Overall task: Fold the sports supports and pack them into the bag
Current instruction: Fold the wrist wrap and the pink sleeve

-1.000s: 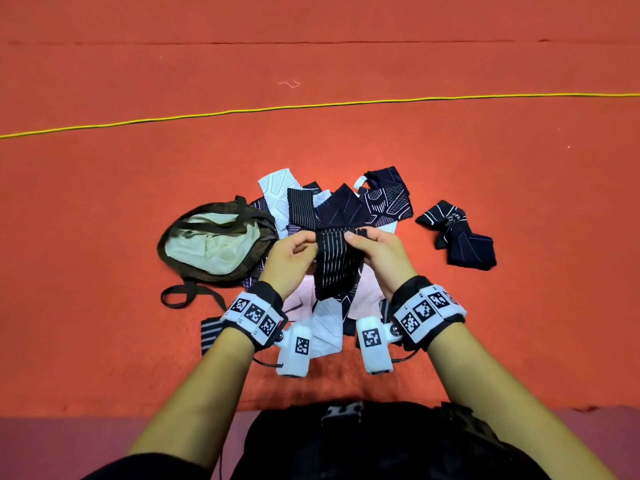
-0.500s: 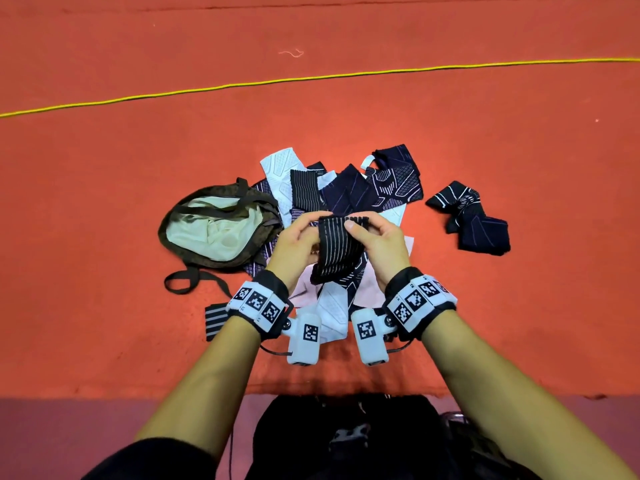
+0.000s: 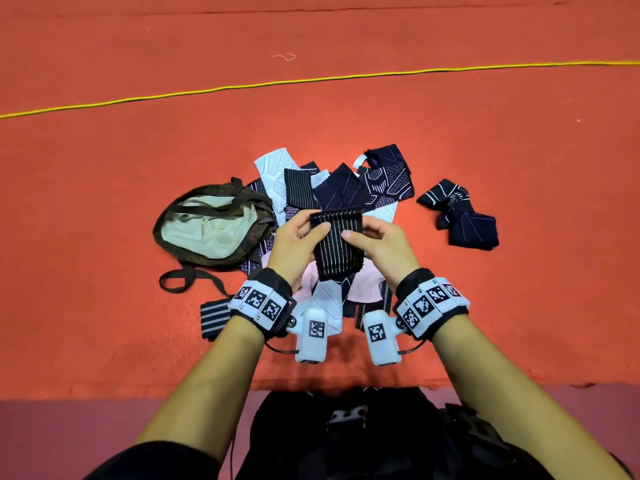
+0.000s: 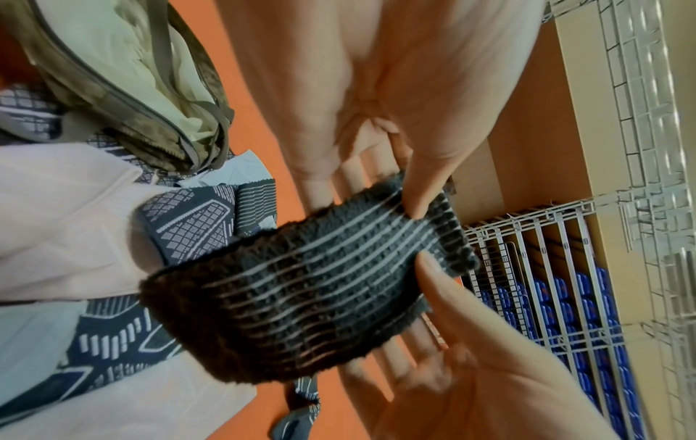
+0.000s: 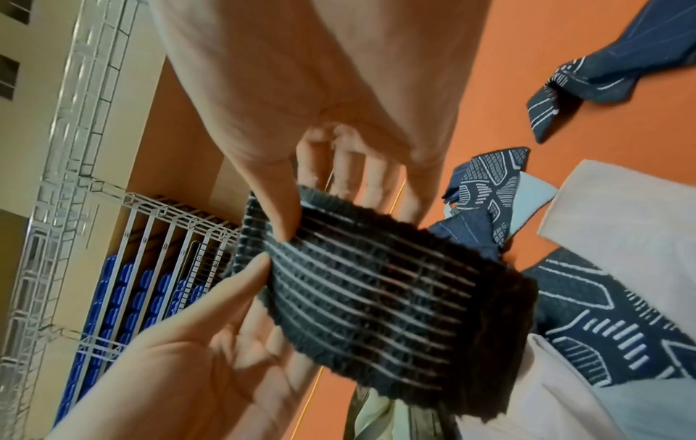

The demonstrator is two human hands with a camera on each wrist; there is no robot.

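Fingers [image 3: 320, 230] of the left hand [image 3: 298, 247] and of the right hand [image 3: 381, 249] pinch a black band with thin pale stripes [image 3: 337, 242] from both sides, each thumb on its near face and the other fingers behind it. The band hangs folded between the hands, held above a heap of dark and white supports [image 3: 346, 188] on the orange floor [image 3: 104, 150]. The open olive bag [image 3: 207, 230] lies just left of the heap, its pale lining showing. One dark support [image 3: 460, 216] lies apart to the right. No writing can be read on the band; the wrist straps [image 3: 263, 304] carry only black-and-white square markers. Both forearms reach forward, wrists close together.
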